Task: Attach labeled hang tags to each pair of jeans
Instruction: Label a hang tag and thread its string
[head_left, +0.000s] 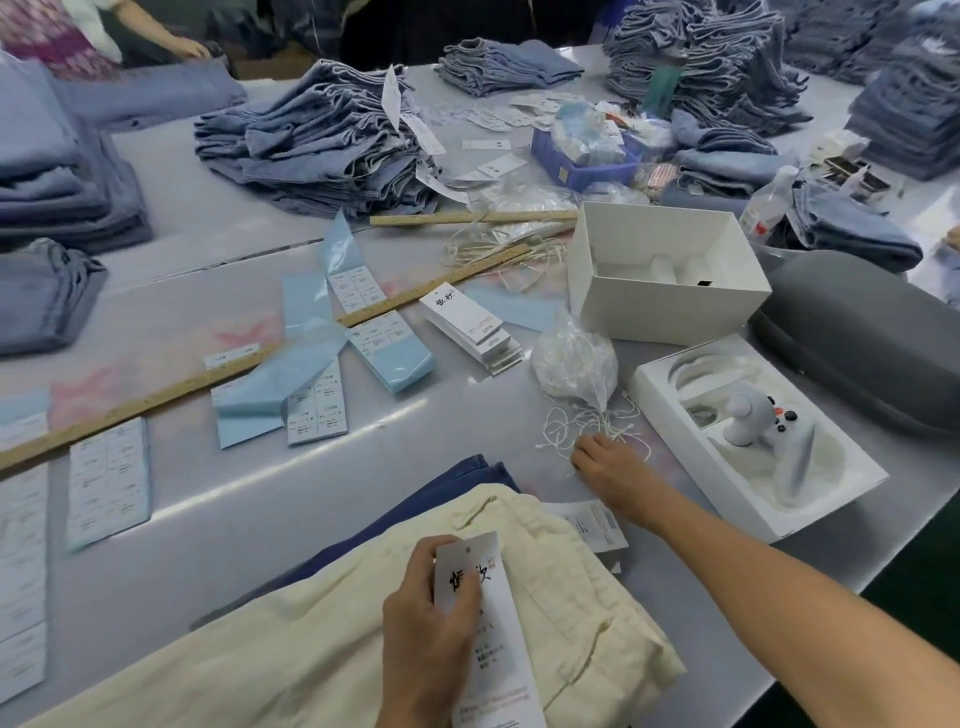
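The tag (488, 623) lies at the bottom centre, over the cream jeans (363, 639), held in the left hand (431, 629), whose thumb and fingers curl round its left edge; its long axis runs from about 12 o'clock, where the punched hole sits, down to 6, with the printed face up; the jeans stretch from 8 o'clock up to 2, waistband towards 1 o'clock, with a navy pair (457, 483) under them.

The step looks like fetching a string to thread the tag; the right hand (608, 467) reaches out to 1 o'clock, fingertips on the loose strings (587, 421) spilling from a clear bag (574, 364); whether it has one pinched I cannot tell.

Next, probably, one string must be separated from the tangle, then passed through the hole at the tag's top; the bench (467, 415) also carries a tag stack (470, 327) at 12.
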